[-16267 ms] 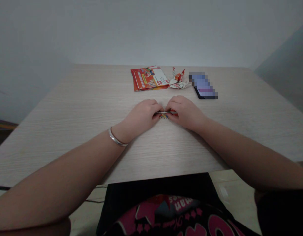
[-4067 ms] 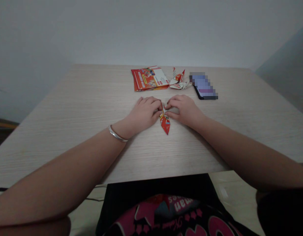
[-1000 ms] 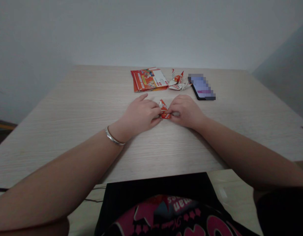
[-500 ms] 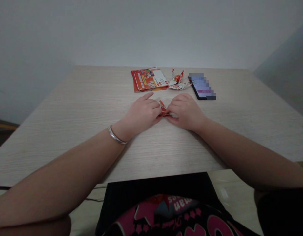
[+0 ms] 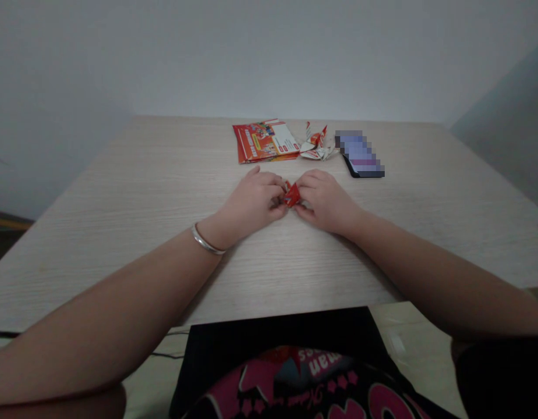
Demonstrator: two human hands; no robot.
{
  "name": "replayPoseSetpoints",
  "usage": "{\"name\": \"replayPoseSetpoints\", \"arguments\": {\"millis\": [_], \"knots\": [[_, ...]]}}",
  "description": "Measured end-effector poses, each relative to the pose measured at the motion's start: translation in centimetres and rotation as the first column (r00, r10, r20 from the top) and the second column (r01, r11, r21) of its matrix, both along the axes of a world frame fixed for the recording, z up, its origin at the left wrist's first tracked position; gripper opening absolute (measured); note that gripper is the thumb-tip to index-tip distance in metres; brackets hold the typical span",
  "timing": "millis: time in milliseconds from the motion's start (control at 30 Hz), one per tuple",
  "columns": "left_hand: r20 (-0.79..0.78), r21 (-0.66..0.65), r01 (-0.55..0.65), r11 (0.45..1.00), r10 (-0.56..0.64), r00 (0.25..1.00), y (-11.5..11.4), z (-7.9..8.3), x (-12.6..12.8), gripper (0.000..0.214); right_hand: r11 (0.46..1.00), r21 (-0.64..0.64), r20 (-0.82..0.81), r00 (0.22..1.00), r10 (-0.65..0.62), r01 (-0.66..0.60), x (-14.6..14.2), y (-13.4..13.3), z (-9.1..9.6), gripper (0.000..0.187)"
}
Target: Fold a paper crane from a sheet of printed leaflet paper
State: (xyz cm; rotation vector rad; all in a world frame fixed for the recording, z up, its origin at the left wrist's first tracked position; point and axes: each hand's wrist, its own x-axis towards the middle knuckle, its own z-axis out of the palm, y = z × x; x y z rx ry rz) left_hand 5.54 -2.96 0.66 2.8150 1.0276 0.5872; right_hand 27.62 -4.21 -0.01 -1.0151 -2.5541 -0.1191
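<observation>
A small folded piece of red printed paper (image 5: 292, 195) sits between my two hands near the middle of the wooden table (image 5: 142, 186). My left hand (image 5: 254, 201), with a silver bangle on its wrist, pinches the paper's left side with curled fingers. My right hand (image 5: 325, 198) pinches its right side, fingers bent over it. Most of the paper is hidden under my fingers.
Farther back lie a stack of red printed leaflets (image 5: 264, 141), a finished folded paper figure (image 5: 316, 145) and a black phone (image 5: 360, 157). A dark cable (image 5: 2, 334) runs off the table's near left edge. A wall stands behind the table.
Four seconds ago the paper lay long and pointed toward me. Over the last second my fingers closed tighter and the visible red part became smaller and shifted slightly.
</observation>
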Motion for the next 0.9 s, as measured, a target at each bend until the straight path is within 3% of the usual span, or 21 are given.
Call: {"name": "replayPoseSetpoints", "arguments": {"millis": [200, 333, 567, 733, 900], "knots": [[0.101, -0.085, -0.001, 0.996, 0.010, 0.995, 0.1, -0.6, -0.4, 0.022, 0.996, -0.093, -0.062, 0.998, -0.017, 0.011, 0.3, 0.3, -0.3, 0.022], [0.159, -0.103, -0.022, 0.994, 0.038, 0.987, 0.3, -1.0, -0.4, 0.023, 0.987, -0.140, -0.156, 0.983, -0.099, 0.077, 0.4, 0.8, -0.7, 0.018], [0.134, -0.176, -0.155, 0.972, 0.180, 0.975, 0.1, -0.7, -0.1, 0.021, 0.956, -0.250, -0.258, 0.941, -0.221, 0.156, -0.2, 1.0, -0.9, 0.012], [0.156, -0.189, -0.143, 0.972, 0.173, 0.972, 0.1, -0.7, 0.0, 0.020, 0.941, -0.262, -0.238, 0.931, -0.277, 0.213, -0.3, 0.9, -0.9, 0.015], [0.156, -0.204, -0.162, 0.966, 0.196, 0.968, 0.2, -0.8, -0.1, 0.021, 0.963, -0.193, -0.239, 0.943, -0.230, 0.186, -0.3, 1.2, -1.4, 0.012]]}}
